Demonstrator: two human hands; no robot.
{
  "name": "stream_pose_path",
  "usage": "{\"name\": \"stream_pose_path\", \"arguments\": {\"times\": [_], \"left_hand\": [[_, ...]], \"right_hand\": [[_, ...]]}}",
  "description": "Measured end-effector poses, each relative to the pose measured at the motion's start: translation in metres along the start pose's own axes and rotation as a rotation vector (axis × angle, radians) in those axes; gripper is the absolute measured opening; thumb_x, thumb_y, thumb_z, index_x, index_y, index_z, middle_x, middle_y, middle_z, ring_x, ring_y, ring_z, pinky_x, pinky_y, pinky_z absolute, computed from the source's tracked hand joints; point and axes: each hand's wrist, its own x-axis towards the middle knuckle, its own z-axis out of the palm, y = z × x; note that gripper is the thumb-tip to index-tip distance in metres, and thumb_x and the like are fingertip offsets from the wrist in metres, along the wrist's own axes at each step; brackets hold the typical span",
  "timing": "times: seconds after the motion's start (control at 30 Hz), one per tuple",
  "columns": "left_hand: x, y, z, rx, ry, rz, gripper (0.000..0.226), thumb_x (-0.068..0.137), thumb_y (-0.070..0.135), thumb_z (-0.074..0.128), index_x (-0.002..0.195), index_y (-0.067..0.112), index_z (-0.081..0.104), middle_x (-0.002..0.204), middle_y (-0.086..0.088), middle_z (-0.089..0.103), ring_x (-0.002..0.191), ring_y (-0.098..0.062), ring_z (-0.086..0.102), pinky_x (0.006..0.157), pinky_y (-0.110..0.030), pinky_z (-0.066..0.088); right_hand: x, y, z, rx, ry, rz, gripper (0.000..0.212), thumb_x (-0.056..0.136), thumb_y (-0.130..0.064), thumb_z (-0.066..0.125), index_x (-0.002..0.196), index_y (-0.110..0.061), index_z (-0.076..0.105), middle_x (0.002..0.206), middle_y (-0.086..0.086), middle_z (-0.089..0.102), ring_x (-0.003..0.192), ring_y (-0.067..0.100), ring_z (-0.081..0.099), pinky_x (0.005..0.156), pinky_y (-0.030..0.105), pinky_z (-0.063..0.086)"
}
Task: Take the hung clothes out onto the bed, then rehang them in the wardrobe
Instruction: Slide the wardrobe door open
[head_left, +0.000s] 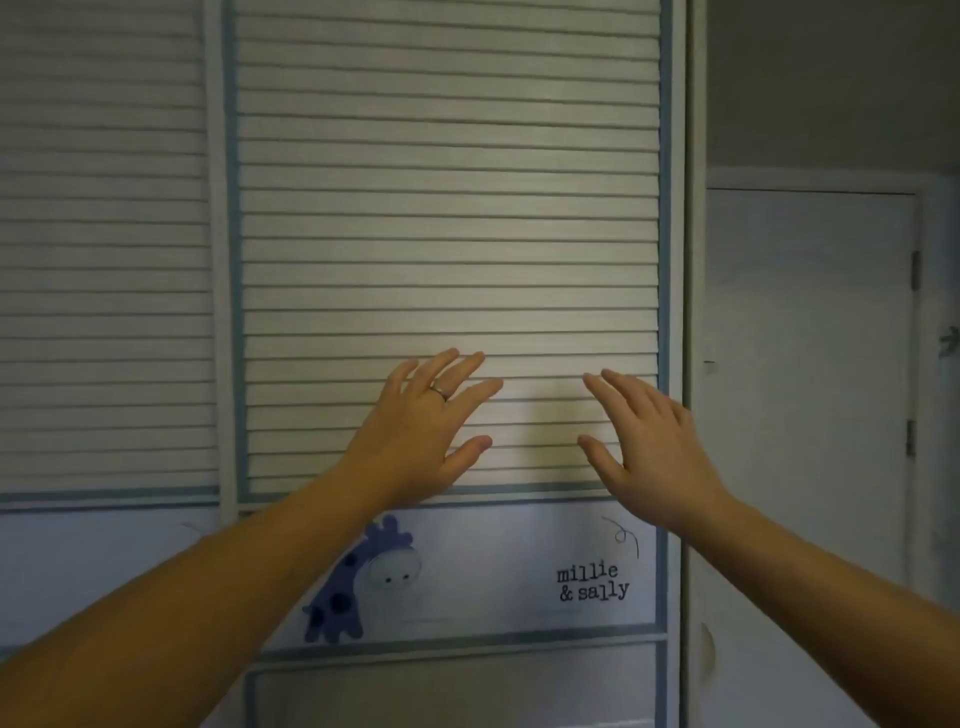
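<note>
A white wardrobe with louvred doors fills the view. Its right door (447, 208) has blue trim, horizontal slats and a lower panel with a blue giraffe picture (358, 577) and the words "millie & sally". The doors look closed, so no clothes or hangers show. My left hand (421, 441) is raised in front of the lower slats, fingers straight and spread, a ring on one finger. My right hand (649, 441) is held up beside it with fingers straight, palm toward the door. I cannot tell whether either hand touches the slats.
A second louvred door (104, 260) stands to the left. To the right of the wardrobe is a white room door (810, 364) with hinges on its right edge, under a grey wall. The bed is out of view.
</note>
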Motion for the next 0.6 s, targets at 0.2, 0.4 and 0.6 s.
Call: {"name": "stream_pose_path", "arguments": {"times": [0.2, 0.4, 0.6], "left_hand": [[0.057, 0.002, 0.061, 0.109, 0.003, 0.097, 0.058, 0.095, 0.052, 0.040, 0.146, 0.026, 0.044, 0.160, -0.005, 0.030, 0.147, -0.029, 0.027, 0.117, -0.054, 0.025], [0.097, 0.007, 0.105, 0.175, 0.076, 0.106, 0.056, 0.094, 0.048, 0.044, 0.144, 0.024, 0.048, 0.161, -0.008, 0.028, 0.149, -0.032, 0.022, 0.117, -0.055, 0.021], [0.113, 0.007, 0.129, 0.214, 0.169, 0.103, 0.059, 0.096, 0.047, 0.046, 0.151, 0.026, 0.040, 0.164, -0.005, 0.020, 0.151, -0.031, 0.015, 0.119, -0.056, 0.015]], "right_hand": [[0.033, 0.051, 0.050, -0.007, 0.011, -0.062, 0.063, 0.094, -0.052, 0.034, 0.151, -0.028, 0.025, 0.157, 0.001, 0.028, 0.145, 0.021, 0.023, 0.117, 0.049, 0.024], [0.061, 0.088, 0.083, -0.093, 0.073, -0.114, 0.065, 0.095, -0.048, 0.041, 0.154, -0.028, 0.021, 0.164, 0.003, 0.010, 0.151, 0.024, 0.002, 0.121, 0.049, 0.004], [0.073, 0.102, 0.104, -0.155, 0.108, -0.111, 0.066, 0.096, -0.047, 0.038, 0.155, -0.023, 0.020, 0.165, 0.006, -0.001, 0.151, 0.028, -0.004, 0.119, 0.055, 0.007]]}}
